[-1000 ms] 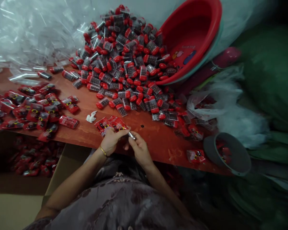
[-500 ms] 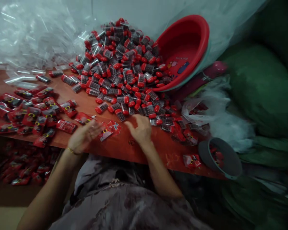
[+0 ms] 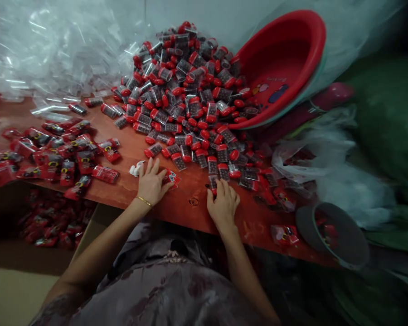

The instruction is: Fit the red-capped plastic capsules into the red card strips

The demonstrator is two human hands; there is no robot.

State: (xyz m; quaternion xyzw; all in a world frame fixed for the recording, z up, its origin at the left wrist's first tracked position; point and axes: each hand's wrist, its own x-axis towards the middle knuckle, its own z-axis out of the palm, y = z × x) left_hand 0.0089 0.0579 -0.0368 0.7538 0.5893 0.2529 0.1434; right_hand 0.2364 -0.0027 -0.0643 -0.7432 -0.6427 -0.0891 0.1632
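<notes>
My left hand (image 3: pixel 151 183) lies palm down with fingers spread, its fingertips on the table at the edge of some small red printed cards (image 3: pixel 172 178). A crumpled white scrap (image 3: pixel 136 169) sits just beside its fingers. My right hand (image 3: pixel 223 203) has its thumb and fingers curled around a small clear red-capped tube (image 3: pixel 213 182) with dark contents, at the near edge of a large heap of such tubes (image 3: pixel 190 104). Further left is a pile of filled red packets (image 3: pixel 54 156).
A red basin (image 3: pixel 279 59) leans tilted behind the heap. Clear plastic pieces (image 3: pixel 54 50) cover the back left. A grey round container (image 3: pixel 333 235) and one red packet (image 3: pixel 285 235) sit at the right edge. Below the left edge, a box holds more red packets (image 3: pixel 54 222).
The view has shifted, so things appear further right. My left hand has come down by the cards, and a packet near it is gone. My right hand has moved right to a tube.
</notes>
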